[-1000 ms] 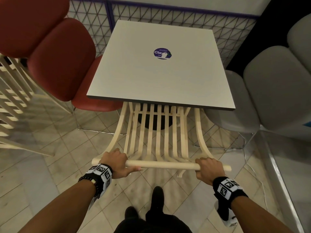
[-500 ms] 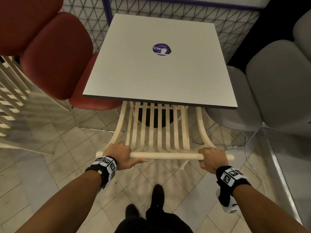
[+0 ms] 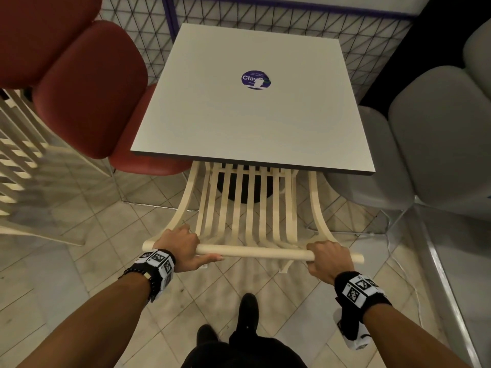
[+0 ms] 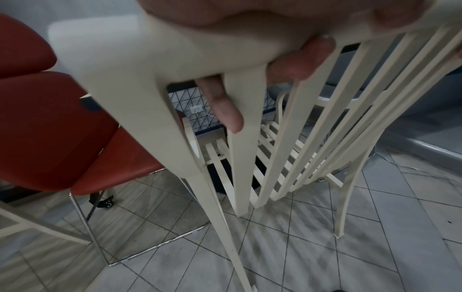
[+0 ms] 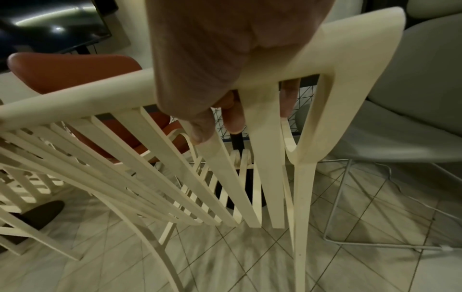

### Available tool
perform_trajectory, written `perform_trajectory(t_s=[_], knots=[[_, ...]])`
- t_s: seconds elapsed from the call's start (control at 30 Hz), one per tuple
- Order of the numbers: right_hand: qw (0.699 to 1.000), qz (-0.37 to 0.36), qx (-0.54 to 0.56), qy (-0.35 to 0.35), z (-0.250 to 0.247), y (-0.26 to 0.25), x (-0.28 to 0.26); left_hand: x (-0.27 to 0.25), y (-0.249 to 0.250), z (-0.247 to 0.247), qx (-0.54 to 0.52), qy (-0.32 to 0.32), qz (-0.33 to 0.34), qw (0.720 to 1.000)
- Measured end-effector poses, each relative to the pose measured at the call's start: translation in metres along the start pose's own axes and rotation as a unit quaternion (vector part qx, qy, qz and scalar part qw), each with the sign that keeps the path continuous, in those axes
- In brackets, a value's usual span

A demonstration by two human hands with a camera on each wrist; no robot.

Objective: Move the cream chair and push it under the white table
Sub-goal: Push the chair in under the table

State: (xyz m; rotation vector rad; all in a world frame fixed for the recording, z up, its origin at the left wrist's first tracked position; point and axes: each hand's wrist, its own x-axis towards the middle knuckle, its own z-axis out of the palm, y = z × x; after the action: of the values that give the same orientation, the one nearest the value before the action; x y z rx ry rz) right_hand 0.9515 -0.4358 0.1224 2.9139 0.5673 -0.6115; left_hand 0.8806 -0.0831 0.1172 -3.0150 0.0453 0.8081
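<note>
Here the cream chair sits at the six o'clock edge of the white desk, its slatted seat already under the desktop while the slatted backrest and top rail stick out toward the person. The left hand wraps the top rail near its nine o'clock end, fingers curled over the far side and the thumb lying along the near side of the rail. The right hand grips the same rail near its three o'clock end, fingers folded round it. In the left wrist view the fingers hook behind the rail and down between the first slats; in the right wrist view the fingers likewise curl behind the rail among the slats.

A round purple sticker lies on the desk a little toward twelve o'clock of its middle. A red chair stands at nine o'clock of the desk, its seat partly under the desk edge, and a grey chair stands at three o'clock. A wire grid panel runs along twelve o'clock. The person's dark shoes stand on the tiled floor at six o'clock of the chair.
</note>
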Motion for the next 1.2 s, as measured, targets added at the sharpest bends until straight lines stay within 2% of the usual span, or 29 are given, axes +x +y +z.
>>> perform_trajectory(t_s=[0.37,0.6,0.7,0.8,1.2], knots=[[0.999,-0.020,0.021,0.031,0.007,-0.003,-0.002,-0.012,-0.001,-0.003,-0.018,0.005,-0.033,0.999],[1.000,-0.024,0.020,-0.001,0.004,-0.001,0.003,-0.008,-0.001,0.002,-0.022,0.020,-0.023,0.999],[0.999,-0.029,-0.004,-0.016,0.005,0.001,0.005,-0.003,-0.002,0.003,-0.024,-0.003,-0.025,0.999],[0.999,-0.031,-0.033,-0.009,0.009,0.003,0.005,0.000,-0.003,0.006,-0.027,-0.020,-0.022,0.999],[0.999,-0.029,-0.028,0.006,0.008,-0.001,0.002,-0.002,-0.001,0.013,-0.031,0.006,-0.054,0.998]])
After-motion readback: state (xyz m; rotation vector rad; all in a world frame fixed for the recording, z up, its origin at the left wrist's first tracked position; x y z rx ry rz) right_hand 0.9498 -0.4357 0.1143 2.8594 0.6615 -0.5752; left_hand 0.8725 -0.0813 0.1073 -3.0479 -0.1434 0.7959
